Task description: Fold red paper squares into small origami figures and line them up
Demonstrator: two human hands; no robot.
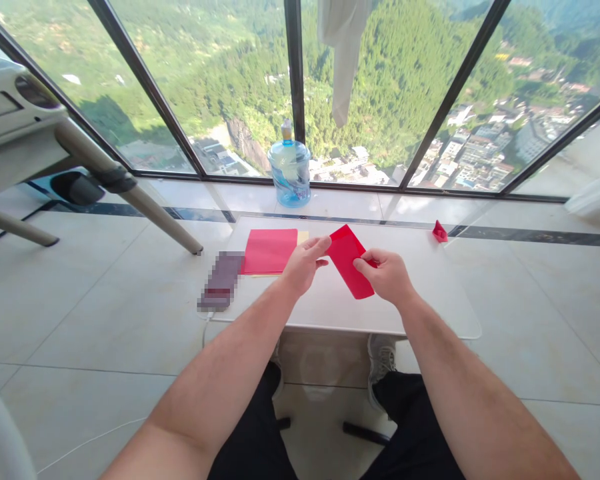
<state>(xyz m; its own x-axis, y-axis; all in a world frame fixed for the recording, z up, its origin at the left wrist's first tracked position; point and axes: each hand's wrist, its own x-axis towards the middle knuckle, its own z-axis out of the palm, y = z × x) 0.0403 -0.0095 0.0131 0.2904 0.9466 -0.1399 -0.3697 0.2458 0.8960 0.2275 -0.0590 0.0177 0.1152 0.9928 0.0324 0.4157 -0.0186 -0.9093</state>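
A folded piece of red paper [351,265] is held up above the low white table [330,315], tilted with its top leaning left. My left hand [306,264] pinches its upper left edge between thumb and fingers. On the right side, my right hand [384,272] grips the same paper, thumb on the front face and fingers behind. A stack of red paper sheets [269,251] lies flat on the table left of my left hand, with pale yellow sheets [303,236] showing at its edge. A small folded red paper piece [439,231] sits at the table's far right corner.
A pixelated phone-like object [222,280] with a white cable [206,330] lies at the table's left edge. Behind the table, a blue water jug [289,172] stands before the window. A metal-legged piece of furniture [150,213] is at left. My shoes are under the table.
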